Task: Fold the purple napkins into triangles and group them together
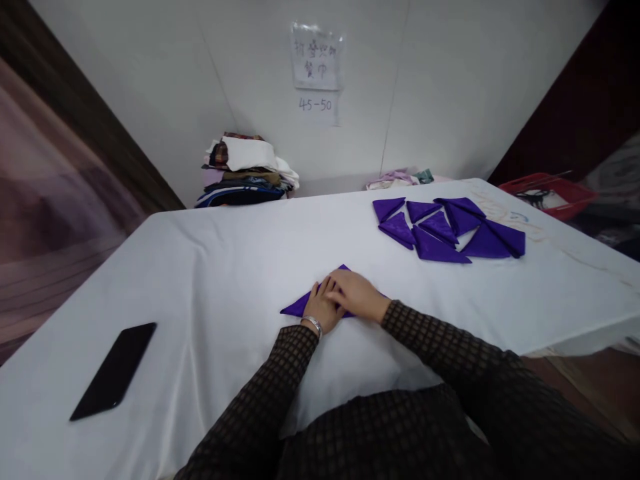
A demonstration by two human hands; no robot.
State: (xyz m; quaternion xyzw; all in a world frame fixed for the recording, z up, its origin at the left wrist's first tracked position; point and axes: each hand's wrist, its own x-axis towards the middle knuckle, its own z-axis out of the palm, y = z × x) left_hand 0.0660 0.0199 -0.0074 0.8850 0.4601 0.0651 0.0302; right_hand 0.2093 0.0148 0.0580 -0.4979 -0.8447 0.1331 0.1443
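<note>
A purple cloth napkin [299,306], folded into a triangular shape, lies on the white-covered table under both hands. My left hand [324,311], with a silver bracelet at its wrist, rests flat on the napkin's middle with fingers stretched forward. Against it, from the right, comes my right hand [361,294]. Its fingers are bent at the napkin's upper part, beside and partly over the left fingertips, and look closed on the cloth. The napkin's centre is hidden by the hands; its left corner, top point and a bit of the right side show.
Several folded purple napkins [435,243] lie grouped at the back right of the table [240,267]. A black phone-like slab [115,370] lies front left. Behind stand piled clothes [247,170]; a red basket [575,198] is far right. Paper signs [316,60] hang on the wall.
</note>
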